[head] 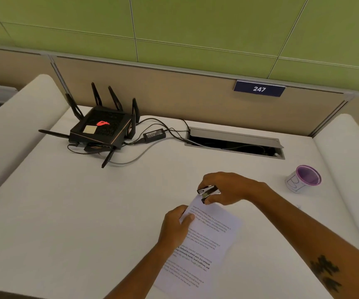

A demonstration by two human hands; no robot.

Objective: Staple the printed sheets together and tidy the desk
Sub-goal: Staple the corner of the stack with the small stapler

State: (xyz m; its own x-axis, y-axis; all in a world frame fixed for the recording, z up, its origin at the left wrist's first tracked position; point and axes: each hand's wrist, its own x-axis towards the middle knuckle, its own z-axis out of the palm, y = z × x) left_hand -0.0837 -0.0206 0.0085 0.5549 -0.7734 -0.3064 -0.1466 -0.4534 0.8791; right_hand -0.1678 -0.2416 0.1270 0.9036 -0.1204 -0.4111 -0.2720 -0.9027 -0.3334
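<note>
The printed sheets (204, 244) lie tilted on the white desk (87, 212), their top corner pointing away from me. My left hand (175, 227) grips the left edge of the sheets, thumb on top. My right hand (228, 187) holds a small black and silver stapler (207, 190), whose jaws sit over the top corner of the sheets.
A black router (101, 129) with several antennas, its power brick (154, 134) and cables sit at the back left. An open cable hatch (234, 143) is set into the desk at the back. A purple-rimmed cup (303, 179) stands to the right. White side dividers flank the desk.
</note>
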